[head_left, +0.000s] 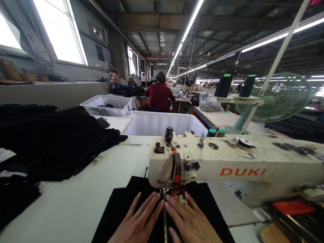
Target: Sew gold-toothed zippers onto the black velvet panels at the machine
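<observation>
As the black cloth (117,206) was held flat beneath the sewing machine (243,160), a golden strip (165,224) was flanked in front of the machine by the left hand (139,221) and right hand (191,221), fingers loosely spread, nothing pinched. Light, soft, easily rucked, it was judged; best pressed beside the strip!

Sewing machine (227,158) blocks ahead, with room leftward
</observation>
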Demonstrator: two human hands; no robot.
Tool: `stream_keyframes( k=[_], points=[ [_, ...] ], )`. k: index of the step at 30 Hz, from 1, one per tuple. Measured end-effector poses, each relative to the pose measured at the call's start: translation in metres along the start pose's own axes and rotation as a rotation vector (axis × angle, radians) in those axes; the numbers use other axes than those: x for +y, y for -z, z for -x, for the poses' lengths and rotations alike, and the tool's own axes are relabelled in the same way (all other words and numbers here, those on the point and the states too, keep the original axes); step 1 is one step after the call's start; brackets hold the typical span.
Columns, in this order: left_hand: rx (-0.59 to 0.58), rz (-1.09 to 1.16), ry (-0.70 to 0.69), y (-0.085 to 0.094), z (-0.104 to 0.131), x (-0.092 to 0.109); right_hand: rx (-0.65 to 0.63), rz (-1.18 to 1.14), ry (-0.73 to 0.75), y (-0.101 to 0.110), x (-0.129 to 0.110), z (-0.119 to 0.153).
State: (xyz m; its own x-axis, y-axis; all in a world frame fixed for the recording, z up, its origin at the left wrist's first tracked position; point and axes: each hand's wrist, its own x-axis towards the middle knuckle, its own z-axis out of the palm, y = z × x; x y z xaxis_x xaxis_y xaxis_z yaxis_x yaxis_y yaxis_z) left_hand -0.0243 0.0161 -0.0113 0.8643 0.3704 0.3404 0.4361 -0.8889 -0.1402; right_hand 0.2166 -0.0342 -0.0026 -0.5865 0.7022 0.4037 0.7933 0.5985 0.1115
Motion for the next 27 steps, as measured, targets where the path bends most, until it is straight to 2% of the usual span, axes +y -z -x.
stream_keyframes(
  k=[3,7,11,15,20,23,27],
  points=[
    [-0.038,-0.033,-0.002,0.005,-0.002,0.001,-0.011,-0.039,-0.018,0.002,0.001,-0.001],
    [-0.006,-0.049,0.025,0.012,-0.005,0.005,-0.029,-0.060,-0.023,0.003,0.001,0.000],
    [0.031,0.050,0.074,0.018,-0.006,0.008,-0.027,-0.088,-0.039,0.006,0.002,0.001],
    [0.029,0.074,0.074,0.018,-0.005,0.009,-0.027,-0.121,-0.031,0.014,0.005,0.000],
    [0.088,0.100,0.109,0.016,-0.008,0.009,0.013,-0.131,-0.057,0.016,0.006,0.002],
    [0.043,0.156,0.132,0.015,-0.012,0.005,-0.005,-0.141,-0.089,0.013,0.005,0.003],
    [-0.108,0.215,0.159,0.021,-0.010,0.007,-0.115,-0.193,-0.143,0.019,-0.003,0.000]
  ],
)
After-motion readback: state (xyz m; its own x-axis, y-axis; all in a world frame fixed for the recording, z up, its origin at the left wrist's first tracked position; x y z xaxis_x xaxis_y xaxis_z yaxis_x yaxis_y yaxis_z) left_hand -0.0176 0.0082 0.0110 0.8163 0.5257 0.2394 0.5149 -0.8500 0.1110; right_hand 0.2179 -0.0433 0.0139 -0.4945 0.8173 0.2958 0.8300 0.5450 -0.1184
